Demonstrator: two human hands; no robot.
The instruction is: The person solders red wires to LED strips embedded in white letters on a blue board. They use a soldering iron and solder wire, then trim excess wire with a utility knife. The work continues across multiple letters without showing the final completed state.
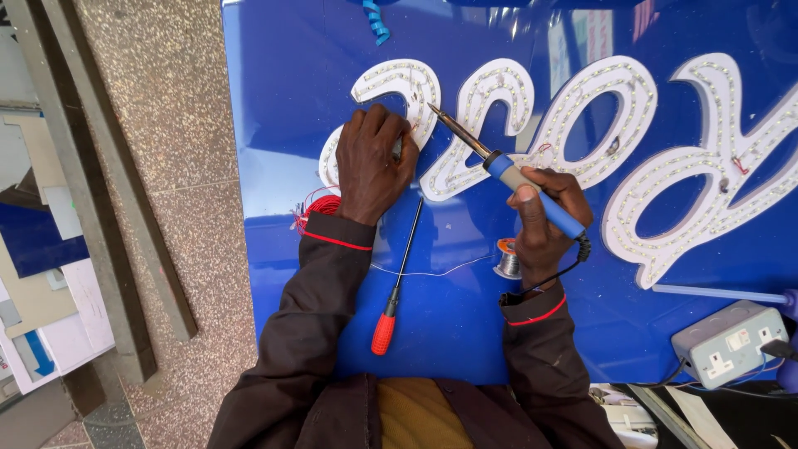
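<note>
Blue sign panel (291, 83): my left hand (372, 162) pins a wire on the white letter (416, 87), right fingers (532, 195) gripping the soldering iron (507, 173); I'd keep its tip steady.

We saw a glossy blue panel (299, 100), smooth, w/ matt white plastic letters (706, 191). The iron (507, 170) had a metal shaft, blue/grey rubbery grip. The screwdriver (397, 278): dark metal, shiny red plastic handle. Sleeves (307, 333) were matt cloth; floor (158, 108) speckled stone.
</note>
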